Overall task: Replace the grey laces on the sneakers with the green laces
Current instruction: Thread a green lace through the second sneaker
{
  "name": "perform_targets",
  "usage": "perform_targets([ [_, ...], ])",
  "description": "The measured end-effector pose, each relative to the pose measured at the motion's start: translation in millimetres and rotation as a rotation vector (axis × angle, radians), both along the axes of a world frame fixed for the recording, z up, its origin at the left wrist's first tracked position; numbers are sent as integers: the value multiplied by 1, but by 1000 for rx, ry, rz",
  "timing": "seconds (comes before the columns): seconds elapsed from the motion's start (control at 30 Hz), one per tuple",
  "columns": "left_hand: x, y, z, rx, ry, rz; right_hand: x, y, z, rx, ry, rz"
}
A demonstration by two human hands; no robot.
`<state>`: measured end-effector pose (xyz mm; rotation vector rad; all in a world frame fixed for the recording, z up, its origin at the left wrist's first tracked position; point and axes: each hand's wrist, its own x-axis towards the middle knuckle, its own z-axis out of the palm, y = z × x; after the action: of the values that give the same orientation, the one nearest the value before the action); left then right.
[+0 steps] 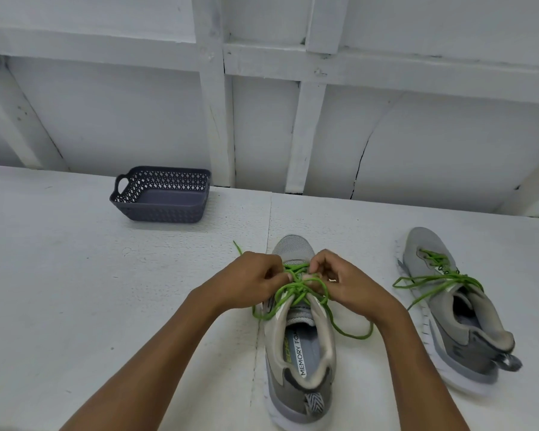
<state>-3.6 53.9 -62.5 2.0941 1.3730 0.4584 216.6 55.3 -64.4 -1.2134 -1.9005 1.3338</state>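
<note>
A grey sneaker (pixel 299 343) stands in front of me with its heel toward me and a green lace (pixel 293 289) crossed through its eyelets. Over the sneaker's tongue, my left hand (pixel 249 283) pinches the lace from the left. My right hand (pixel 344 283) pinches it from the right. Loose lace ends trail off on both sides of the shoe. A second grey sneaker (pixel 455 309) lies to the right, threaded with another green lace (pixel 439 276) whose ends hang loose. No grey laces are in view.
A dark grey plastic basket (pixel 162 197) sits at the back left of the white table (pixel 75 290), with nothing visible inside. A white panelled wall (pixel 262 88) rises right behind the table.
</note>
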Motion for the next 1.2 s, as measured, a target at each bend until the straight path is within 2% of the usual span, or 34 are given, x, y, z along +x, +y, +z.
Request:
perform_targets([
  [0.1, -3, 0, -1, -11, -53, -16, 3, 1, 3, 4, -78, 41],
  [0.2, -5, 1, 1, 77, -59, -22, 5, 3, 7, 51, -109, 14],
  [0.33, -9, 3, 9, 216, 86, -58, 7, 9, 20, 132, -326, 21],
  [0.43, -11, 5, 11, 246, 181, -72, 5, 12, 27, 183, -490, 82],
  [0.67, -10, 7, 10, 284, 270, -63, 3, 12, 30, 151, -555, 90],
  [0.8, -9, 5, 10, 295, 223, -10, -2, 9, 29, 148, -512, 28],
  [0.93, -13, 2, 11, 30, -114, 131, -4, 3, 27, 126, -359, -91],
  [1.07, -11, -3, 10, -167, -327, 47, -8, -6, 27, 47, -131, -113],
  [1.2, -13, -4, 9, -209, -393, 19, -5, -8, 25, 52, -16, -69],
])
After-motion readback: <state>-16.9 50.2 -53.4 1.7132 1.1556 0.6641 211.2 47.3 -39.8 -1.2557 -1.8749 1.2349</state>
